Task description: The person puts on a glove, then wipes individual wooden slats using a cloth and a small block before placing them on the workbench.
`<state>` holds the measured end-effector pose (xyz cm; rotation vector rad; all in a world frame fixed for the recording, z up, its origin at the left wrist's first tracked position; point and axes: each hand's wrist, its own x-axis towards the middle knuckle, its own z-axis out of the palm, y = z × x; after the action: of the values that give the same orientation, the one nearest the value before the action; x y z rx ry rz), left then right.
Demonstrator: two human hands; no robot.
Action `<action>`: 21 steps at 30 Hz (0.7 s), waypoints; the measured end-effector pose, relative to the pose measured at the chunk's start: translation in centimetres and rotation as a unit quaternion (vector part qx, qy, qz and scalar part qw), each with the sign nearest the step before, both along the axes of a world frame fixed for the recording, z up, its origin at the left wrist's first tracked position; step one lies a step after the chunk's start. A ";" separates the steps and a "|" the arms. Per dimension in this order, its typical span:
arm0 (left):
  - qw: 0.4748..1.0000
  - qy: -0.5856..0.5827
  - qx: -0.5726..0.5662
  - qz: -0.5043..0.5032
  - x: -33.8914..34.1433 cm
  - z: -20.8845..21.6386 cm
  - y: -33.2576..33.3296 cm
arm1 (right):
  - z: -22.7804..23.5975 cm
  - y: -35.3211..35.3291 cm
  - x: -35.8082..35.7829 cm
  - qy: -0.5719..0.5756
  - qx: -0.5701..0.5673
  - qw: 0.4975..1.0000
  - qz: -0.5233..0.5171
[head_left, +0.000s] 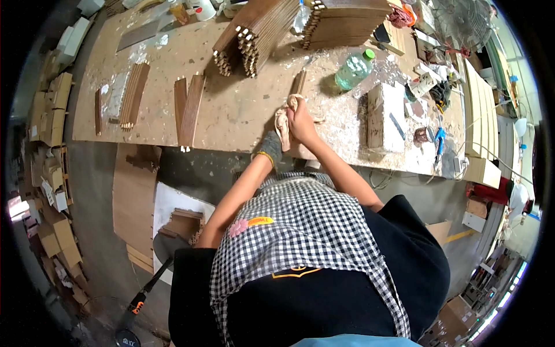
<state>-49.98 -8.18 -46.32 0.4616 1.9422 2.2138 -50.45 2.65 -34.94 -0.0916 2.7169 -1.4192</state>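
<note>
My right hand, bare, is closed on a crumpled beige cloth. The cloth lies over a narrow brown wooden strip, whose far end shows beyond my knuckles. My left hand wears a dark grey glove with a yellow cuff edge. It is closed at the strip's near end, by the table's front edge; its fingers are partly hidden. Both hands are close together. A large stack of similar brown wooden strips with pale ends stands beyond them, and a second stack lies to its right.
On the worktable, loose strips and a small bundle lie left. A green-capped bottle and a paint-spattered white block stand right. A fan is at the far right; a dark long-handled tool is at lower left.
</note>
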 end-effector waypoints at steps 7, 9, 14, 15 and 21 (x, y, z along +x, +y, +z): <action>0.832 -0.463 0.303 -0.045 3.8 2.9 -5.0 | -0.8 -0.8 -9.4 -0.015 -0.046 0.999 0.014; 0.822 -0.506 0.263 -0.015 3.4 5.1 -3.6 | -3.5 2.5 -11.9 -0.007 -0.026 1.000 0.015; 0.889 -0.406 0.037 0.210 3.8 11.5 -2.8 | -2.4 2.8 -7.7 -0.003 0.004 0.998 0.069; 0.927 -0.244 -0.113 0.261 3.5 10.4 -3.1 | -1.9 2.9 -6.4 -0.009 -0.025 0.997 0.070; 0.786 -0.023 -0.580 0.214 -2.3 15.8 -1.7 | 4.4 9.4 -1.2 -0.231 -0.420 0.875 -0.065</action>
<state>-52.24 -9.89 -30.47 -0.2539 3.0312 0.7065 -51.60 12.03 -30.51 0.3442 1.6095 -2.2019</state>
